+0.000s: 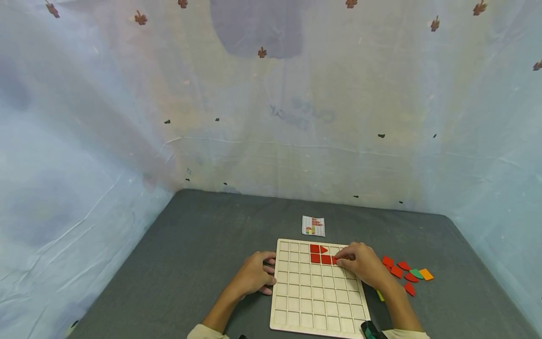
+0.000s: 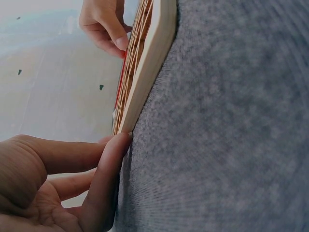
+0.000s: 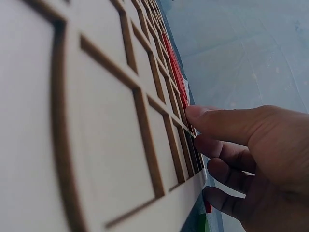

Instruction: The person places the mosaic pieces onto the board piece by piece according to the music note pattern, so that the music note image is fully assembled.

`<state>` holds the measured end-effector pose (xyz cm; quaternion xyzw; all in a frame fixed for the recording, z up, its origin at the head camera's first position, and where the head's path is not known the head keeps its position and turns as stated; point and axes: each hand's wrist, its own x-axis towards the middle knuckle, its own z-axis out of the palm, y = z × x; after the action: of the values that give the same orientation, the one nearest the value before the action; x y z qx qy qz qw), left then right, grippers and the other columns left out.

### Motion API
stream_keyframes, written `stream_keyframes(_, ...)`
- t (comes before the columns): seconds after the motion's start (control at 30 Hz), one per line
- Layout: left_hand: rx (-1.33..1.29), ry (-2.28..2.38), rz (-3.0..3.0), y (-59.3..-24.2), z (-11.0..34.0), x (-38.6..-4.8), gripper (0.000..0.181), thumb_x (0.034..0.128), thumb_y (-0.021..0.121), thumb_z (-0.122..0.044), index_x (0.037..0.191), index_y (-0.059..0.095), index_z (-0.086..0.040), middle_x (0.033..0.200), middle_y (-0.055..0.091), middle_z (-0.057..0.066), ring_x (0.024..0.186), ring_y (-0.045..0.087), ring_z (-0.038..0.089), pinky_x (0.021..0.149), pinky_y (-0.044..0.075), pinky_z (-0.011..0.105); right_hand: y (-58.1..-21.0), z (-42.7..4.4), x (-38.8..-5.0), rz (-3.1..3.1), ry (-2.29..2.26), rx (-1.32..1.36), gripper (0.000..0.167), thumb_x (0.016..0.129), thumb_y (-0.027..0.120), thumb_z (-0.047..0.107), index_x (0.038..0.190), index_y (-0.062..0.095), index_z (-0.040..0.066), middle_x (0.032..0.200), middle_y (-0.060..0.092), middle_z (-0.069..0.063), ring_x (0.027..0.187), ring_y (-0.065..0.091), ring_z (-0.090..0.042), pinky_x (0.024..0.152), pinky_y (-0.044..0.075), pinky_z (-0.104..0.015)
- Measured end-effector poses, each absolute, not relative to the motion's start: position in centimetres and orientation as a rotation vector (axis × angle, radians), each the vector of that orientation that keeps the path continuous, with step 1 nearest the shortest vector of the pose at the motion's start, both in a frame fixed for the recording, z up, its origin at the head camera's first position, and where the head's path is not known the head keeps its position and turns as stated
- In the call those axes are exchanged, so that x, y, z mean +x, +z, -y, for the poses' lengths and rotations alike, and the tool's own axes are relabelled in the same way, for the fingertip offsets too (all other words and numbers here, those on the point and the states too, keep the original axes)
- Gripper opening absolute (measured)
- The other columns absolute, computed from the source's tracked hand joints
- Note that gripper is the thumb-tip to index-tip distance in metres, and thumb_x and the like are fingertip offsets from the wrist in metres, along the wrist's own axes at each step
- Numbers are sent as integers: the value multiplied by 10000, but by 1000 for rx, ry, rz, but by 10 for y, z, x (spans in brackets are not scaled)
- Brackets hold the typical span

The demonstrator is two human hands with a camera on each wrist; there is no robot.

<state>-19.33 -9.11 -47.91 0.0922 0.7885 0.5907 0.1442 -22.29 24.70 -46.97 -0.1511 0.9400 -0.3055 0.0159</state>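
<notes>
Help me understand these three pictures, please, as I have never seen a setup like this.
There is no machine: a person works with two bare hands. The large picture comes from a camera on the head; the other two come from cameras on the left and right wrists. On the grey table lies a wooden grid board with red tiles near its far edge. Beyond it lies a printed card, and to the right are loose coloured pieces. The left hand rests against the board's left edge. The right hand touches a red piece; whether it pinches or merely presses it is unclear.
</notes>
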Motion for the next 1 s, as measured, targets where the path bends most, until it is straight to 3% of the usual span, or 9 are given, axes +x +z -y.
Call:
stream_keyframes(0.2, 264, 1706, -2270, -479, 91, -194, 668, 804, 739, 149, 1445, 562, 88, 1257, 589, 178, 1038, 655, 269, 571, 664, 385, -469, -249, -222, -2911, -979, -457, 107, 931, 819, 206, 1033, 830, 177, 936, 670, 45, 870, 537, -157, 744, 472, -341)
stream_keyframes(0.47, 293, 1685, -2287, -481, 92, -194, 665, 810, 743, 140, 1446, 554, 99, 1240, 582, 181, 1027, 658, 266, 578, 664, 380, -468, -265, -221, -2853, -1119, -396, 256, 950, 804, 186, 1174, 778, 64, 929, 639, -9, 779, 536, -150, 636, 474, -274)
stream_keyframes(0.73, 276, 1694, -2274, -477, 91, -193, 665, 814, 746, 138, 1450, 556, 92, 1250, 584, 184, 1031, 662, 268, 575, 664, 376, -463, -286, -218, -2898, -1089, -243, 289, 974, 784, 212, 1232, 759, 84, 1110, 706, -48, 973, 627, -206, 776, 562, -346)
stream_keyframes(1.0, 286, 1697, -2268, -479, 92, -194, 663, 812, 742, 138, 1447, 557, 90, 1253, 577, 188, 1031, 653, 265, 579, 665, 381, -465, -313, -216, -2969, -1078, -195, 393, 984, 777, 308, 1301, 731, 80, 1211, 735, -118, 1063, 674, -300, 813, 593, -429)
